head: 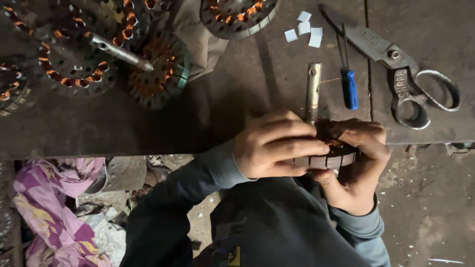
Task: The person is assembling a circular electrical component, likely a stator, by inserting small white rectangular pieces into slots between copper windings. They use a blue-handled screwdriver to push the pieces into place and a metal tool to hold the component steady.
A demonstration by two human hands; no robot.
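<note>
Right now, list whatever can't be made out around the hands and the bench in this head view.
- Round wound stator: mostly covered by the left hand and right hand; only its rim, a little copper and its shaft show.
- Stator at the top: cut off by the frame's upper edge.
- Stators at upper left: dark, so the winding detail is unclear.
- Scissors: the marking on them is too small to make out.
</note>
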